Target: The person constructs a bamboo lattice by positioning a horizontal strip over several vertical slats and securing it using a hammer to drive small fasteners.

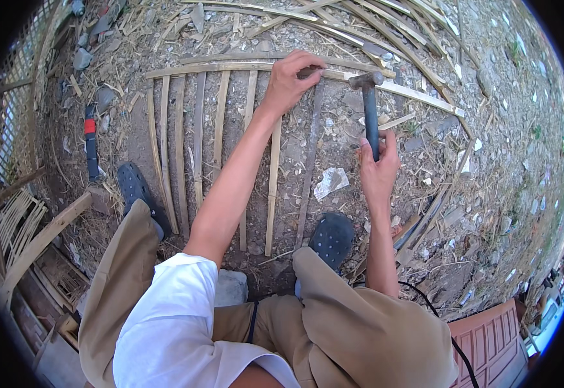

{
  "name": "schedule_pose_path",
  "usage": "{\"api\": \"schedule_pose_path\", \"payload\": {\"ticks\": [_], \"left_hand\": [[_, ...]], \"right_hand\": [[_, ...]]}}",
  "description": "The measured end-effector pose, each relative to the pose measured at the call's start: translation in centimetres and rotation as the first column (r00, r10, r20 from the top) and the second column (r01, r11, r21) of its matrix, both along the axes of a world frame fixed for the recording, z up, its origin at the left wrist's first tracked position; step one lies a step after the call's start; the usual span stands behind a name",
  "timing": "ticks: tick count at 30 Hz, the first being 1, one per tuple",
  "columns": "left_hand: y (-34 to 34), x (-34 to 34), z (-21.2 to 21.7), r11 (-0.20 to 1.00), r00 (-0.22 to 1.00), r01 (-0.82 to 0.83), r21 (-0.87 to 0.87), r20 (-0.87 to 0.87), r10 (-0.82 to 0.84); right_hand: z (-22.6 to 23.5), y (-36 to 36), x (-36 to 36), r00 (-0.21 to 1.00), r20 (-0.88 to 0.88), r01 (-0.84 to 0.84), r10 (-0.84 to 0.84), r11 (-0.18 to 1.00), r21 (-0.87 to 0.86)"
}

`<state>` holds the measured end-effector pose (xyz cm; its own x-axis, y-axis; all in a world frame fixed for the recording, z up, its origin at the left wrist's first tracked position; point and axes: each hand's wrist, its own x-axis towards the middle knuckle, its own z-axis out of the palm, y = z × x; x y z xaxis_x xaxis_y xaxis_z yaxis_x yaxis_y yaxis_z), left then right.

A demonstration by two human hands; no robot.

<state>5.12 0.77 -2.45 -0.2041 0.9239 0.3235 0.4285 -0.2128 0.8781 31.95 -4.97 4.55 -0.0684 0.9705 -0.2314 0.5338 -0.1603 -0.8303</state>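
- Stony, littered ground (pixel 502 168) spreads around us, with latticework (pixel 13 123) at far left, a heap of loose strips (pixel 385 39) along the top and a reddish panel (pixel 489 346) at lower right.
- Before our feet, thin slats (pixel 180 149) lie side by side, pointing away from us; one long slat (pixel 230 66) crosses their far ends, its long axis running left to right and bending down toward the right.
- Our left hand (pixel 289 81) is on that long slat, fingers curled and tips bent in; we cannot tell whether they pinch something small.
- Our right hand (pixel 380 167) is closed around the near end of a hammer (pixel 371 107).
- Its head shows over the long slat, just right of our left fingertips, and its handle runs back toward us, roughly square to the slat. From this angle we cannot say whether head and slat touch.
- Our left hand is the nearer to the long slat; our right is set back by the handle's length.
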Motion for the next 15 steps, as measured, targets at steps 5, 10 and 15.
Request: {"api": "schedule_pose_path", "payload": {"ticks": [5, 10, 15], "left_hand": [[0.1, 0.3, 0.0, 0.998, 0.999, -0.022, -0.059, -0.033, 0.020], [0.2, 0.3, -0.1, 1.000, 0.996, -0.007, 0.020, -0.089, 0.009], [0.2, 0.1, -0.4, 0.999, 0.991, -0.001, 0.040, -0.135, 0.006]], "right_hand": [[-0.2, -0.5, 0.9, 1.000, -0.001, 0.006, -0.006, 0.999, -0.036], [-1.7, -0.9, 1.7, 0.999, -0.045, 0.009, -0.011, 0.999, -0.049], [-1.5, -0.7, 1.6, 1.000, -0.024, -0.004, 0.003, 0.999, -0.037]]}}
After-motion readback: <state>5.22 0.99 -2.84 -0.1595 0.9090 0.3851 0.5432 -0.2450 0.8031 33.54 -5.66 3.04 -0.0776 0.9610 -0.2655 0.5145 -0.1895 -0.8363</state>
